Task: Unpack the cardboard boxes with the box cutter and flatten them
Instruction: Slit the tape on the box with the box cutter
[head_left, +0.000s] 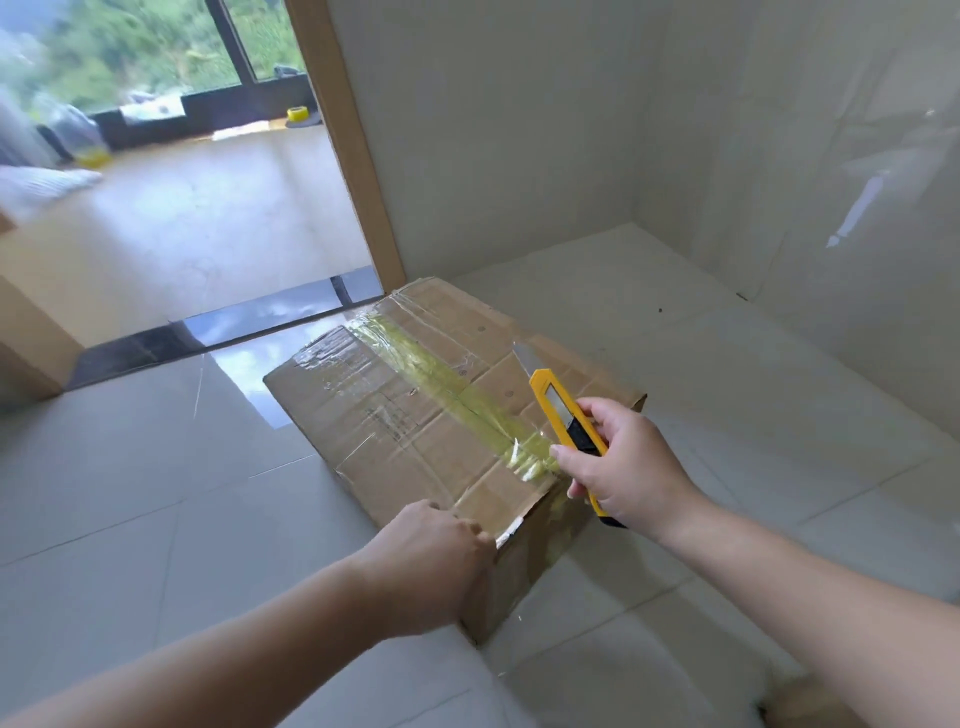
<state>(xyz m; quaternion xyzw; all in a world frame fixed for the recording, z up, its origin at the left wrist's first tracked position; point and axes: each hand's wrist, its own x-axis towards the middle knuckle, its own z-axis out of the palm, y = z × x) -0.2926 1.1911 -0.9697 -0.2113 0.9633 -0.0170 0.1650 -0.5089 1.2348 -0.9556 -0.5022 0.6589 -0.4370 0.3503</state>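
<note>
A closed cardboard box lies on the pale tiled floor, set at a slant to the tile lines, its far corner near a wooden door frame. Its top flaps are shut and sealed along the middle seam with a strip of yellowish tape; clear tape also runs across the top and over the near edges. What is inside cannot be seen.

The right hand is clamped around a yellow box cutter, fingers wrapped on the handle and thumb by the black slider. The blade is out and points away from the person, over the right part of the box top, near the right edge. Whether the blade touches the cardboard cannot be told. The left hand grips the near corner of the box, fingers curled over the top edge and palm against the side.

To the right of the box the floor runs open to a glossy tiled wall and its corner. To the left and front there is bare floor too. Behind the box a dark threshold strip marks the doorway into another room, where a roll of yellow tape sits by a window.
</note>
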